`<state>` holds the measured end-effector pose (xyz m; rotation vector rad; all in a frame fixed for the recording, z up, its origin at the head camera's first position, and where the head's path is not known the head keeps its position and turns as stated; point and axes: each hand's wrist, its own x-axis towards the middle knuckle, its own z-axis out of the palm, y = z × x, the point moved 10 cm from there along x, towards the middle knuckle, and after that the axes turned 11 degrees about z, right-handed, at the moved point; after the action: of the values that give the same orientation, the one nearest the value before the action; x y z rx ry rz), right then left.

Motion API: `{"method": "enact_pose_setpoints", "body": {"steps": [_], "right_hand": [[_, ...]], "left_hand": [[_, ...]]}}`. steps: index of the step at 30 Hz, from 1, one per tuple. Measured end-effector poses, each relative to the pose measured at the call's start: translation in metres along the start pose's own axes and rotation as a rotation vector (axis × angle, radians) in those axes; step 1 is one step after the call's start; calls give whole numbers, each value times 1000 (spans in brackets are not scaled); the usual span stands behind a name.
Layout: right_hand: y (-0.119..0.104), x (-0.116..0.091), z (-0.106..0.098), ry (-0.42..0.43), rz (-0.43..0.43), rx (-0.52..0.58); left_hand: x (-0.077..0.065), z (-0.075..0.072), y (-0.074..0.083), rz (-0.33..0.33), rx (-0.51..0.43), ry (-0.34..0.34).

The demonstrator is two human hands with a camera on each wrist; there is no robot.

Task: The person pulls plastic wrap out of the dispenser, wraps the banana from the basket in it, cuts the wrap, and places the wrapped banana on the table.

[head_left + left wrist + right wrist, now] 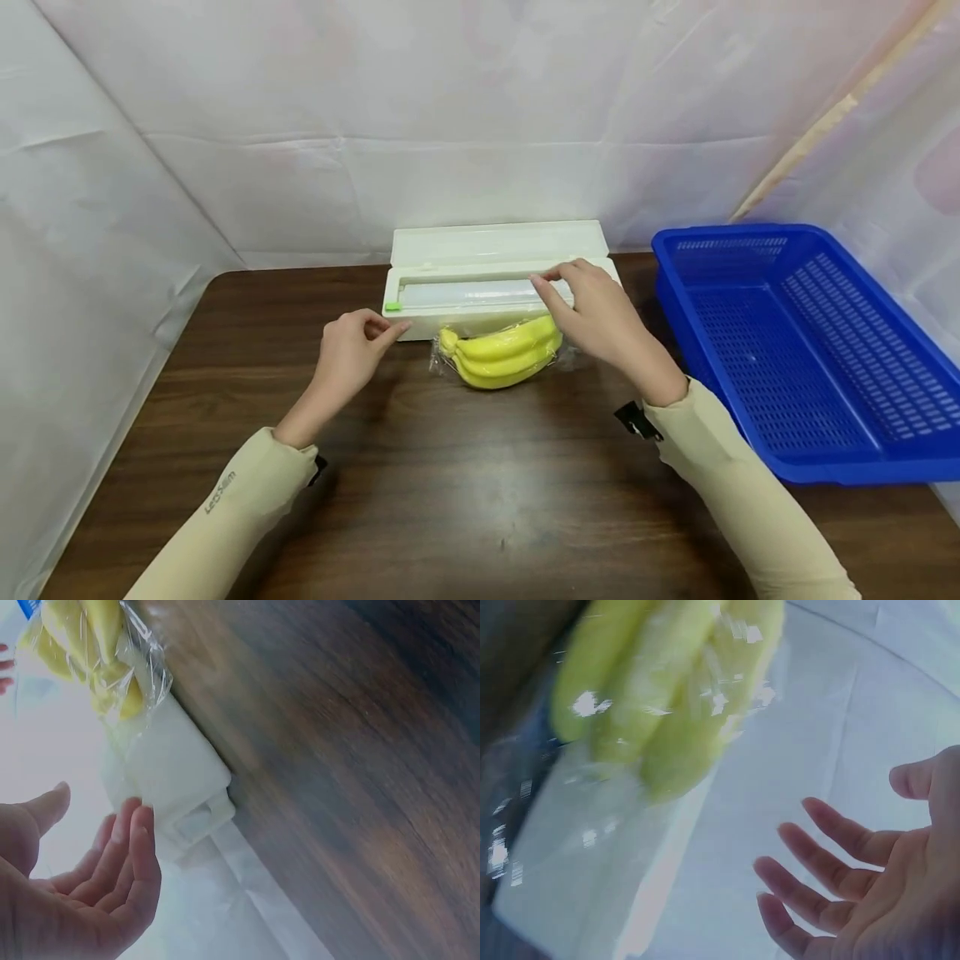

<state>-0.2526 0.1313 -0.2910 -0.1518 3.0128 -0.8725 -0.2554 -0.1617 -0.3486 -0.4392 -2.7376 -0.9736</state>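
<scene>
A bunch of yellow bananas point(504, 353) covered in clear plastic film lies on the table, right in front of a white cling film box point(420, 325). The box's lid point(498, 244) is raised at the back, and a roll of film point(472, 292) shows inside. By the box's left front corner is my left hand point(350, 350), its thumb and fingers apart with nothing between them. My right hand point(596, 312) hovers over the box's right part, beside the bananas' right end. In the right wrist view its fingers point(832, 862) are spread and loosely bent, holding nothing.
A large blue plastic basket point(693, 333) with slotted walls stands at the right of the dark wooden table point(465, 500). A small green slider point(393, 307) sits on the box's left front edge. Pale sheeting point(465, 108) hangs behind the table and along both sides.
</scene>
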Motion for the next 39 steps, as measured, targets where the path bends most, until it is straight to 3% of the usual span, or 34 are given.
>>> {"method": "enact_pose_setpoints", "body": {"steps": [9,16,21,27,39], "right_hand": [[-58,29,9,-115,-101,-108],[-93,48,25,-188,-229,-303],[-109,57,52,-289,-356,-417],[-123,61,82,-409,-504,-428],[-137,78,120,-511,-635,-392]], "left_hand": [[1,-7,-18,-106,-49,30],[9,3,-28,-109,-97,-44],[13,15,-37,-130,-201,-117],[20,27,-42,-103,-305,-128],[23,35,-52,-80,-380,-123]]}}
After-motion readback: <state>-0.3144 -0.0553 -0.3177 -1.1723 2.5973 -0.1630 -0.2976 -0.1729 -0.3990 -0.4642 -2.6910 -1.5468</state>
